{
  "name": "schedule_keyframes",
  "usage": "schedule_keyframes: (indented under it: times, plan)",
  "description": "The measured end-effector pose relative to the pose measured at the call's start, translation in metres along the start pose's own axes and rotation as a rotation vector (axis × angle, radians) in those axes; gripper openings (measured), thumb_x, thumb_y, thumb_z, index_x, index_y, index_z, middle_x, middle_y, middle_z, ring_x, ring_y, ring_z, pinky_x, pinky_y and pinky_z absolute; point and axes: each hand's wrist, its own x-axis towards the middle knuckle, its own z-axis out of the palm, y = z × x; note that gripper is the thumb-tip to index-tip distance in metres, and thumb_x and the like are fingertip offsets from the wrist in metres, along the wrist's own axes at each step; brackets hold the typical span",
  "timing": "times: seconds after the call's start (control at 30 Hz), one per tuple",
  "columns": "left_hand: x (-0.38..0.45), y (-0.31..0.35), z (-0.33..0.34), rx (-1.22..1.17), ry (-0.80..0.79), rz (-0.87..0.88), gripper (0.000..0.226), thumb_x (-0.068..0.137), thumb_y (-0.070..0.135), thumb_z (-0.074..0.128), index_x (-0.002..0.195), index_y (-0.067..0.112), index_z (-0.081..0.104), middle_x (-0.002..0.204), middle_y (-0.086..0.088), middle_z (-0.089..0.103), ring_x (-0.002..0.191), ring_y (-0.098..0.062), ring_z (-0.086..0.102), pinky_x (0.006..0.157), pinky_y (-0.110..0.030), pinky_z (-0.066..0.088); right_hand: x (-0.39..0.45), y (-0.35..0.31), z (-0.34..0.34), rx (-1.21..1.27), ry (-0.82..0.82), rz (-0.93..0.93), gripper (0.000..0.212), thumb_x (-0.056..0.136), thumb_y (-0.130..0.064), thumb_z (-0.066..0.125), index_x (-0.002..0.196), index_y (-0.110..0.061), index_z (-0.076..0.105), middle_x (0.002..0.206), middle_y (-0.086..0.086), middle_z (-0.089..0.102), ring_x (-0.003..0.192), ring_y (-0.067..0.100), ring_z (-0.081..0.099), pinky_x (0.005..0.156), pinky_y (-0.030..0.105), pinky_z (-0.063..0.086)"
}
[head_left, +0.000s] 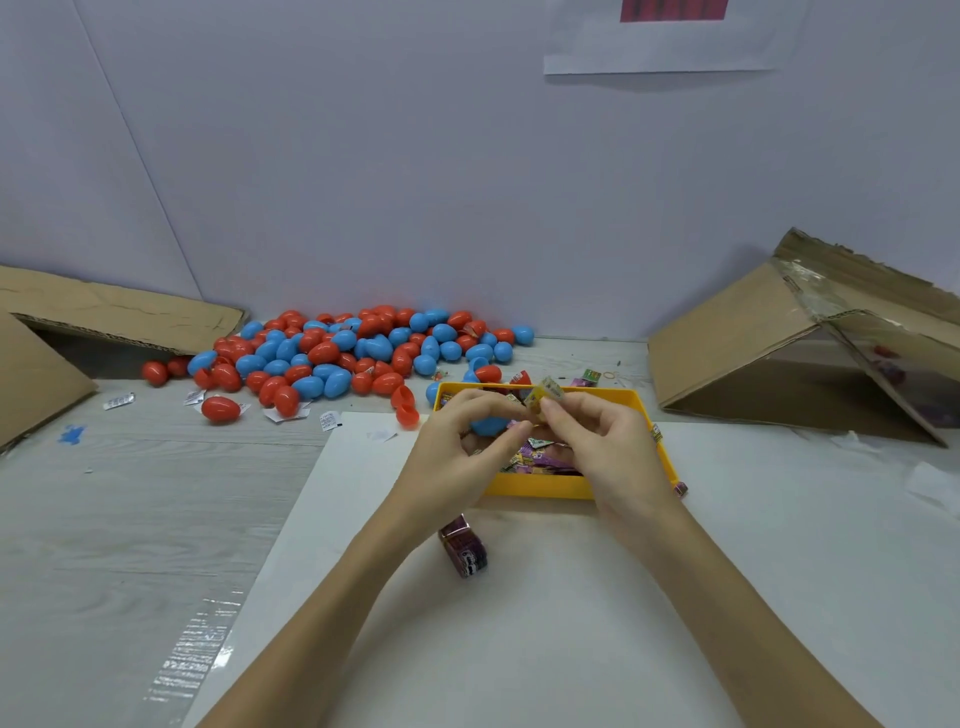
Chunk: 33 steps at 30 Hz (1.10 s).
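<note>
Right hand pinches yellow sachet above tray, ready for loading; left hand cups, seemingly, blue egg half to receive it.

A grey wood-grain table carries a large white sheet on its near side, with a purple packet lying on the sheet and a yellow tray straddling the sheet's far edge. Behind it a heap of red and blue plastic eggs spreads against the wall, with small paper slips scattered just in front. Leaning cardboard pieces stand at the left and the right, a blue scrap lies near the left one, and a strip of clear tape lies along the sheet's left edge.
</note>
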Motion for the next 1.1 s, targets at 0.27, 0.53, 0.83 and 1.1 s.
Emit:
schedule_keyframes:
  times: [0.27, 0.53, 0.83, 1.1]
  plan:
    - [-0.001, -0.002, -0.002, -0.183, 0.046, -0.074, 0.023, 0.103, 0.016, 0.056, 0.125, 0.011, 0.053, 0.111, 0.001, 0.073, 0.101, -0.016, 0.073, 0.088, -0.036, 0.060, 0.004, 0.001, -0.009, -0.451, 0.066, -0.166, 0.016, 0.102, -0.020, 0.062, 0.092, -0.017, 0.074, 0.080, -0.004, 0.075, 0.072, 0.009, 0.070, 0.071, 0.030, 0.058]
    - [0.001, -0.006, -0.003, -0.021, 0.041, -0.062, 0.026, 0.104, 0.024, 0.056, 0.127, 0.020, 0.068, 0.116, -0.005, 0.069, 0.101, -0.035, 0.067, 0.093, -0.053, 0.055, -0.005, -0.005, -0.005, -0.644, -0.079, -0.255, 0.020, 0.105, -0.023, 0.056, 0.093, -0.021, 0.072, 0.072, -0.012, 0.067, 0.070, -0.001, 0.068, 0.061, 0.009, 0.046]
    - [0.001, -0.006, -0.004, -0.093, 0.088, -0.060, 0.023, 0.101, 0.018, 0.061, 0.124, 0.017, 0.065, 0.111, 0.002, 0.070, 0.103, -0.014, 0.071, 0.091, -0.028, 0.058, -0.008, -0.008, -0.006, -0.668, -0.131, -0.288, 0.031, 0.106, -0.024, 0.052, 0.085, -0.012, 0.070, 0.069, 0.003, 0.063, 0.078, 0.014, 0.056, 0.063, 0.026, 0.041]
    - [0.001, -0.007, -0.005, -0.136, 0.160, -0.074, 0.012, 0.097, 0.019, 0.068, 0.108, 0.017, 0.068, 0.101, 0.008, 0.074, 0.099, -0.008, 0.072, 0.088, -0.023, 0.058, -0.009, -0.013, -0.006, -0.592, -0.151, -0.247, 0.033, 0.107, -0.022, 0.051, 0.077, -0.022, 0.064, 0.059, -0.014, 0.056, 0.064, -0.005, 0.058, 0.055, 0.009, 0.039]
